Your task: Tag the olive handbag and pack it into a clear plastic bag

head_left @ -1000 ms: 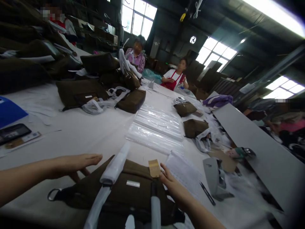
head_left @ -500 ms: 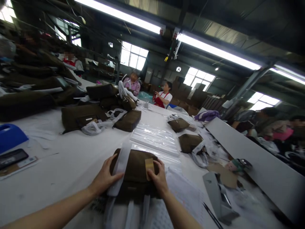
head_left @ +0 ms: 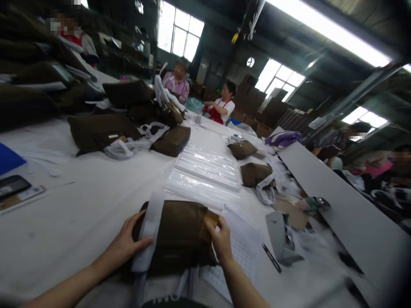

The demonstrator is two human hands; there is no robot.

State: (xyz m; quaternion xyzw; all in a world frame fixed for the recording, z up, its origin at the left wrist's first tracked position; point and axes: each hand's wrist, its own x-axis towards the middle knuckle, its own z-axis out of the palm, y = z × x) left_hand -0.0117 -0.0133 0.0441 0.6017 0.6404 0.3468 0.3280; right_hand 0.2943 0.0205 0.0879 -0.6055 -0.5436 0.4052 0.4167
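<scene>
A dark olive-brown fabric bag (head_left: 180,226) lies on the table in front of me, with wrapped straps trailing toward my body. My left hand (head_left: 133,235) grips its left end, the thumb pressed on a white wrapping strip (head_left: 151,229) that runs across the bag. At the right end, my right hand (head_left: 221,237) pinches a small tan-yellow card (head_left: 211,220) between thumb and fingers, close against the bag's edge. Whether the card touches the fabric is hard to tell because of blur.
Clear plastic bags (head_left: 205,171) lie beyond the bag. A printed sheet (head_left: 244,235), black tweezers-like snips (head_left: 272,258) and a grey tape dispenser (head_left: 281,237) are to the right. Similar bags (head_left: 102,130) stand left. A phone (head_left: 14,186) lies far left. Co-workers (head_left: 221,107) are across the table.
My view has tipped downward. The card in my right hand has shifted from the bag's front face to its right end and turned. My left hand keeps its grip on the left end.
</scene>
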